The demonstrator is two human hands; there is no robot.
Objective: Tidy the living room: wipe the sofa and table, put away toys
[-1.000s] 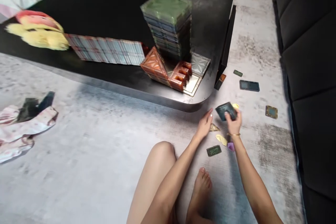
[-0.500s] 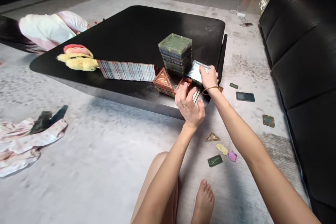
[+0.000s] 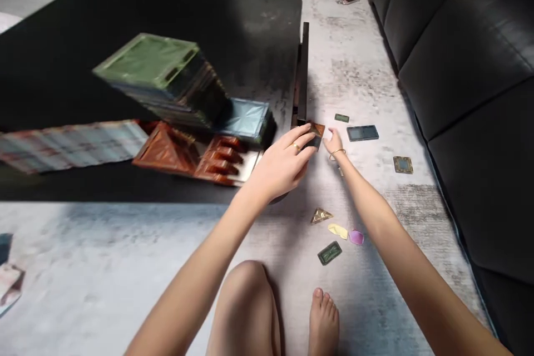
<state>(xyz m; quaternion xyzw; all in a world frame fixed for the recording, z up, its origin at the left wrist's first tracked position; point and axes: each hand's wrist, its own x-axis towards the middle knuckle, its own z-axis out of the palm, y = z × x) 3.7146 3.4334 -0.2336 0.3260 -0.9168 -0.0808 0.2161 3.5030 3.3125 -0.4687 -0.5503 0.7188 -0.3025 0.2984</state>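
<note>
My left hand (image 3: 287, 162) reaches past the table's near right corner, fingers stretched out and holding nothing I can see. By its fingertips is an orange-brown tile (image 3: 317, 129), low beside the table. My right hand (image 3: 332, 143), with a gold bangle at the wrist, is just right of that tile; its fingers look apart, partly blurred. On the black table (image 3: 267, 14), a stack of green-topped square tiles (image 3: 146, 61) stands beside a pale blue tile pile (image 3: 246, 117). Orange triangular tiles (image 3: 167, 150) and upright orange pieces (image 3: 223, 158) sit near the front edge, along with a leaning row of tiles (image 3: 75, 147).
A narrow black drawer-like edge (image 3: 303, 72) juts out along the table's right side. On the rug lie a dark blue tile (image 3: 362, 133), a square tile (image 3: 403, 164), a gold triangle (image 3: 321, 215), and a green tile (image 3: 329, 253). A black sofa (image 3: 467, 94) borders the right.
My right hand has let go of the pale blue tile pile and moved down right off the table. My left hand has moved right from the orange pieces. The view has swung right.
</note>
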